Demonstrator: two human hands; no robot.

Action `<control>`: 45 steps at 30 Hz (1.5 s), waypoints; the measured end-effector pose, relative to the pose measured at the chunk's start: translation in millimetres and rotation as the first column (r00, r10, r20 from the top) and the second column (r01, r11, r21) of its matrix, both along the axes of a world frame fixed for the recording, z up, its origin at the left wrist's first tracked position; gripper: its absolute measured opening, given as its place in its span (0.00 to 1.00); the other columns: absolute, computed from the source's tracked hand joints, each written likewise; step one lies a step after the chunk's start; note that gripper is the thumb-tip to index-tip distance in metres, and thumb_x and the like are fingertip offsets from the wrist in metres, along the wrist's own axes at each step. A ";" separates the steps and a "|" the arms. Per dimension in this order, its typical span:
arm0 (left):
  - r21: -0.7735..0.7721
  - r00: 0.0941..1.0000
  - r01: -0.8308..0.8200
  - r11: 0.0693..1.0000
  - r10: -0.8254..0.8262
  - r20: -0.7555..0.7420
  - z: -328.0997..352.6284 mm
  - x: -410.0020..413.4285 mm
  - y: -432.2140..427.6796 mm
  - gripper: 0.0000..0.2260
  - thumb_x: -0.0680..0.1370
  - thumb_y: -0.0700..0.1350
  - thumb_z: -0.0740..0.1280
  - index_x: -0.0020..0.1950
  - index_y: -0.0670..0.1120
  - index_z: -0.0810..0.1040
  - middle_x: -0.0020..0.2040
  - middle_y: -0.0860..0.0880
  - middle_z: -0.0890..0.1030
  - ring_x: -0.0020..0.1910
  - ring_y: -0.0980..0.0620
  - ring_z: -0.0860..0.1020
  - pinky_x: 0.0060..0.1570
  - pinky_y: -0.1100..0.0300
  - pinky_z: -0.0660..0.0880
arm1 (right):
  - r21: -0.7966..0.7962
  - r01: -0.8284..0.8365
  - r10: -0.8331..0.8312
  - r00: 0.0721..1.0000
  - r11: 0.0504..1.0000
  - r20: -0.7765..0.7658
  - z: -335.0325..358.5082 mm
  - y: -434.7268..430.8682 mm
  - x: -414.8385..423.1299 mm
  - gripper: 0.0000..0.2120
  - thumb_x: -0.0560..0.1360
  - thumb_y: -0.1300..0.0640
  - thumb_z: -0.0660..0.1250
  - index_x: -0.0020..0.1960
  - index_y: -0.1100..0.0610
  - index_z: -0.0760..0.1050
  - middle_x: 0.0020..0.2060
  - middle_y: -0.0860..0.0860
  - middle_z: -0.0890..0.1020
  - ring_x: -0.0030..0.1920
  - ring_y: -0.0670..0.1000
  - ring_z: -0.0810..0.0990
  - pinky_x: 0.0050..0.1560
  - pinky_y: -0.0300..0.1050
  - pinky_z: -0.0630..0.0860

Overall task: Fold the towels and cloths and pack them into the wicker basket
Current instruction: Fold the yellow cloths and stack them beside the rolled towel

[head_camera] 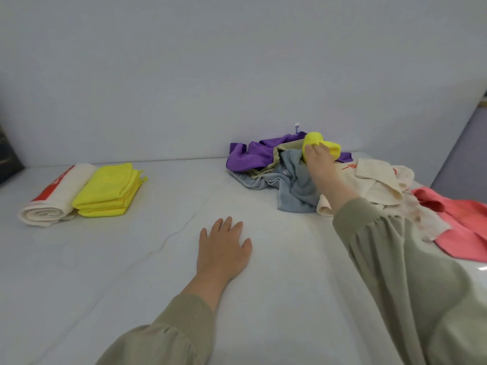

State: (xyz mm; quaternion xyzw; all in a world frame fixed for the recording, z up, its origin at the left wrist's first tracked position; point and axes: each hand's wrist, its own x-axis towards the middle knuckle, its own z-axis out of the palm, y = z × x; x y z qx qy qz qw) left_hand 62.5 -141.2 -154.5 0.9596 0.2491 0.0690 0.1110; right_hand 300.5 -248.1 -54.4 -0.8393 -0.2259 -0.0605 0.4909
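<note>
The right hand (319,164) had its fingers curled round a bunched yellow cloth (322,143) on top of the unfolded heap, above the purple cloth (253,154) and blue towel (295,188), probably to lift it clear for folding. The left hand (224,246) lay flat and empty on the white surface (131,272), likely bracing the reach. Well to the left sat the folded yellow cloths (108,191) and a folded white towel (50,204); no wicker basket showed.

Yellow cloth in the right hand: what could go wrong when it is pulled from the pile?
The yellow cloth sits on the purple cloth and blue towel; pulling may drag them along. The pink cloth lies at the table edge and might slide off.
</note>
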 end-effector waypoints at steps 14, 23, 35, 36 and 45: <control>-0.824 0.651 0.273 0.497 0.535 0.539 14.8 -31.7 11.8 0.17 0.83 0.46 0.57 0.72 0.50 0.66 0.68 0.42 0.73 0.65 0.44 0.73 0.69 0.48 0.66 | 0.654 -0.205 0.236 0.971 0.728 0.041 -8.2 -0.3 -205.9 0.18 0.75 0.61 0.58 0.63 0.56 0.74 0.55 0.51 0.78 0.49 0.43 0.75 0.49 0.32 0.71; -0.798 0.698 0.308 0.517 0.447 0.559 25.3 -77.7 16.4 0.11 0.82 0.45 0.59 0.58 0.47 0.78 0.55 0.51 0.81 0.53 0.57 0.78 0.52 0.65 0.72 | 0.017 -0.448 0.440 0.868 0.894 -0.230 -67.4 4.0 -202.4 0.12 0.81 0.52 0.57 0.57 0.56 0.75 0.50 0.49 0.78 0.52 0.49 0.74 0.52 0.42 0.67; -0.879 0.564 0.270 0.392 0.676 0.475 26.4 -99.8 37.8 0.05 0.76 0.36 0.68 0.50 0.44 0.80 0.52 0.39 0.82 0.50 0.45 0.79 0.55 0.46 0.75 | 0.143 -0.042 -0.047 0.822 0.989 0.567 -60.3 0.2 -210.7 0.10 0.73 0.68 0.65 0.53 0.62 0.79 0.44 0.55 0.78 0.41 0.51 0.75 0.39 0.39 0.69; -0.891 0.532 0.224 0.395 0.717 0.451 26.9 -101.4 46.5 0.10 0.77 0.37 0.66 0.57 0.45 0.78 0.59 0.40 0.79 0.54 0.44 0.77 0.59 0.46 0.74 | 0.143 -0.015 -0.062 0.852 0.990 0.519 -59.4 -0.8 -209.8 0.13 0.74 0.68 0.65 0.57 0.61 0.78 0.48 0.54 0.77 0.42 0.51 0.76 0.40 0.40 0.70; -0.365 0.859 0.170 0.915 0.043 0.509 19.6 -100.3 45.0 0.21 0.74 0.58 0.64 0.62 0.47 0.78 0.62 0.52 0.75 0.67 0.51 0.70 0.68 0.64 0.60 | -0.380 -0.430 0.498 0.861 0.819 0.099 -65.3 10.5 -217.0 0.15 0.75 0.44 0.66 0.54 0.53 0.79 0.48 0.49 0.79 0.50 0.48 0.74 0.52 0.42 0.70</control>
